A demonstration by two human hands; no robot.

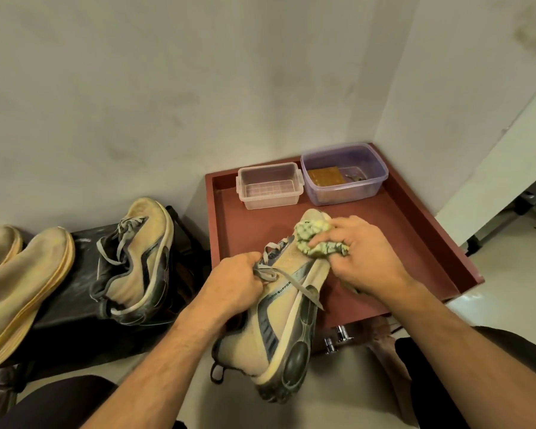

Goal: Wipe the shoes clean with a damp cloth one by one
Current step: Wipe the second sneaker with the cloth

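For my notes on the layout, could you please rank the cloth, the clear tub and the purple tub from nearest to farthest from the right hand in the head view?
1. cloth: gripped in the right hand.
2. purple tub: tray's back right.
3. clear tub: back left.

Both hands (235,283) (365,252) curled (gripping).

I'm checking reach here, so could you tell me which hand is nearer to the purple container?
The right. The right hand, gripping the cloth, is just in front of the purple container; the left hand holds the shoe farther back and left.
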